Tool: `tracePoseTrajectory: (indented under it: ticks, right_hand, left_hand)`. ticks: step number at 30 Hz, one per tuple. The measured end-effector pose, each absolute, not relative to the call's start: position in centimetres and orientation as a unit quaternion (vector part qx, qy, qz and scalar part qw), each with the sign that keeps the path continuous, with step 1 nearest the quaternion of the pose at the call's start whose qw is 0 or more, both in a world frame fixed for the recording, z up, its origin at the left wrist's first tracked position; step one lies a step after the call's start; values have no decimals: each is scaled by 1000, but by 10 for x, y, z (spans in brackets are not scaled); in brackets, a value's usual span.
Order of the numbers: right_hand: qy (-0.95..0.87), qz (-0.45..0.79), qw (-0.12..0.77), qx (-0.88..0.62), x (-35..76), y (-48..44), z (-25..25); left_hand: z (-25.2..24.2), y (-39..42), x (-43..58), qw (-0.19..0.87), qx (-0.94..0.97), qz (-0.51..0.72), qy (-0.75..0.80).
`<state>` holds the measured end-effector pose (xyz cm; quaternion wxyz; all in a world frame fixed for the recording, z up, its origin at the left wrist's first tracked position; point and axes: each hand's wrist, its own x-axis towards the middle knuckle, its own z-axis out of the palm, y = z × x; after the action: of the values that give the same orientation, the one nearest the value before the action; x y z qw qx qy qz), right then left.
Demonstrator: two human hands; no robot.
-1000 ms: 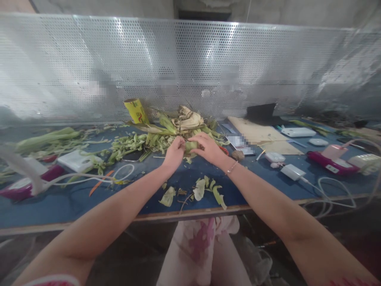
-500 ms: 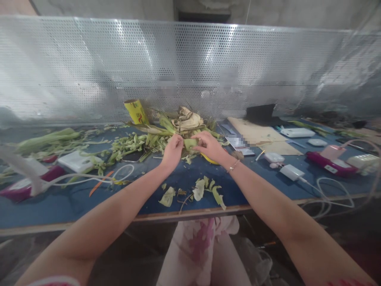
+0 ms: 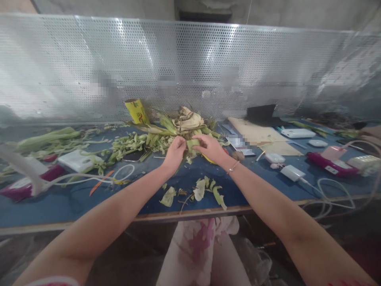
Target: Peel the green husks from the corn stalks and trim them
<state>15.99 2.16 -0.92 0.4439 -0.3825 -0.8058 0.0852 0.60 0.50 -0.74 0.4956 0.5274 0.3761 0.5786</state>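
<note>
Left hand (image 3: 176, 150): fingers bunched, pinched narrow at the near end of a leaf (image 3: 193, 144); palm inward, back of the hand toward the viewer.

Right hand (image 3: 210, 148): thumb below, fingers above, curled in a loose C about the leaf's other end; wrist bent inward, wearing a bracelet (image 3: 233, 167). Both forearms reach forward and converge.

Leaf: one, green, raised between the two sets of fingertips; long axis roughly crosswise, one end to each hand; exact tilt too small to tell.

Under the right fingers: a yellow item (image 3: 210, 159), mostly hidden by the hand.

Just beyond the fingers: a heap of dry husks (image 3: 189, 121), crowding the space ahead.

Left of the fingers: green strips (image 3: 126, 146), piled; farther out, a white box (image 3: 79, 160). Beyond, to the left: a yellow tube (image 3: 137, 111), leaning.

Nearer than the fingers: scraps (image 3: 200, 190), loose on the blue table (image 3: 125, 208).

Right of the fingers: papers (image 3: 256, 134); a white charger (image 3: 292, 172) with cable.

Behind all: a perforated screen (image 3: 190, 59).
</note>
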Motion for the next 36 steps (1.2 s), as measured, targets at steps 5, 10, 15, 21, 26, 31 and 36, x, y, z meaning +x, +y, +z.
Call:
tracePoseTrajectory:
  ticks: [5, 10, 15, 21, 26, 31, 36]
  right_hand:
    - [-812, 74, 432, -385, 161, 20, -9]
    - [-794, 107, 453, -392, 160, 22, -10]
    - [-759, 140, 485, -411, 156, 21, -13]
    - [-726, 135, 539, -406, 149, 14, -13]
    - [-764, 67, 517, -381, 148, 12, -11]
    - [-789, 23, 499, -358, 150, 14, -12]
    - [-802, -4, 477, -360, 151, 16, -12]
  left_hand:
    - [-7, 3, 9, 534, 510, 566, 366]
    - [-8, 4, 10, 543, 497, 569, 367]
    - [-11, 5, 12, 521, 495, 587, 373]
    - [-10, 2, 14, 543, 453, 612, 354]
    - [-1, -6, 15, 606, 385, 587, 374]
    - [2, -8, 15, 640, 338, 564, 398]
    - [1, -6, 15, 646, 334, 572, 379]
